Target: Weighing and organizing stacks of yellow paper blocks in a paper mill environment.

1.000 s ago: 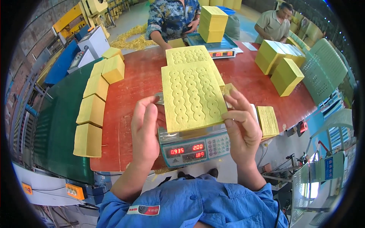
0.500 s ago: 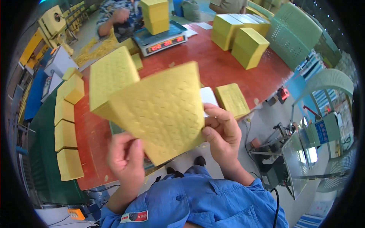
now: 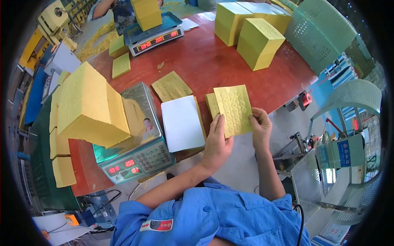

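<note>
Both hands hold a thin sheaf of yellow embossed paper sheets over the table's near edge. My left hand grips its lower left side, and my right hand pinches its right edge. Just left of it lies a low pile topped by a white sheet. A thick stack of the same yellow sheets rests on the left part of the digital scale, away from both hands.
A loose yellow sheet lies on the red table. Tall yellow stacks stand far right, beside green perforated baskets. A second scale carries a stack in front of a co-worker. More yellow piles line the left.
The thick stack I held up in both hands now sits on the scale. My hands have moved right and hold a thin sheaf instead.
</note>
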`<control>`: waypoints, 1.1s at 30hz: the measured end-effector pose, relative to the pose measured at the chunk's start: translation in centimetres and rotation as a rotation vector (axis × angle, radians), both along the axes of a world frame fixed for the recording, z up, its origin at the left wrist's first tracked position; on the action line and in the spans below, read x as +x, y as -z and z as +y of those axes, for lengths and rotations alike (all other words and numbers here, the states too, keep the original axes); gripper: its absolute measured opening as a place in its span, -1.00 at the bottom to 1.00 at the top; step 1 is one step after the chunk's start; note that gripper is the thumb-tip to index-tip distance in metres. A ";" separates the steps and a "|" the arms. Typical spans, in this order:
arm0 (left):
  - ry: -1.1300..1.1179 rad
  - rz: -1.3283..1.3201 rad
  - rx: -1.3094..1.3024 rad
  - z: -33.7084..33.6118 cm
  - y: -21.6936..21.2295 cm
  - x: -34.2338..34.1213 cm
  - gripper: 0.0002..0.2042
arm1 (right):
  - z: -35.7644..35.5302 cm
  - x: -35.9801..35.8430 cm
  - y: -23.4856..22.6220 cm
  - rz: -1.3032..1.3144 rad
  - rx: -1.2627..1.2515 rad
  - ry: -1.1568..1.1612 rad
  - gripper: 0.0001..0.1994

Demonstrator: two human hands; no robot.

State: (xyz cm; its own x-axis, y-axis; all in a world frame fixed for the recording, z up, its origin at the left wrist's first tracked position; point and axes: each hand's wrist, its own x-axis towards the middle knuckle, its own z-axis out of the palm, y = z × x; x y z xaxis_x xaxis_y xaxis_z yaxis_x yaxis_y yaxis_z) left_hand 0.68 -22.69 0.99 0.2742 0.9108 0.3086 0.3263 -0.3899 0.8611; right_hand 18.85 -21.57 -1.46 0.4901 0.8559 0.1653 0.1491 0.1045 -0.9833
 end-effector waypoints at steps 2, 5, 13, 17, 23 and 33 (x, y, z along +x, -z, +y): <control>-0.038 0.046 0.030 0.0 0.7 0.4 -0.33 | 0.9 0.1 0.4 -0.003 -0.014 -0.014 -0.81; -0.085 0.101 0.025 -0.1 1.4 0.8 -0.34 | 1.8 0.0 0.7 -0.082 -0.035 -0.039 -0.79; -0.094 0.148 -0.066 0.2 2.2 1.3 -0.33 | 2.5 -0.3 1.3 -0.104 -0.161 -0.049 -0.78; -0.078 0.212 -0.021 0.4 2.7 1.3 -0.39 | 2.5 -0.4 1.0 -0.154 -0.153 -0.040 -0.77; -0.093 0.323 0.097 0.7 3.6 1.6 -0.54 | 2.7 -0.1 2.0 -0.334 -0.089 -0.002 -0.78; -0.140 0.410 0.167 0.6 4.4 1.9 -0.55 | 2.6 -0.7 0.4 -0.747 0.162 -0.017 -0.79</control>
State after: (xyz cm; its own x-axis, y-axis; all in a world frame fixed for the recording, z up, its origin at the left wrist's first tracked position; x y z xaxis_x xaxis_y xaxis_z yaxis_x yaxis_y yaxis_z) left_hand 2.58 -22.12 -3.44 0.2822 0.8947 0.3461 0.6863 -0.4404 0.5788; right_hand 18.16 -18.94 -1.89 0.1853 0.7991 0.5720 0.7657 0.2474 -0.5937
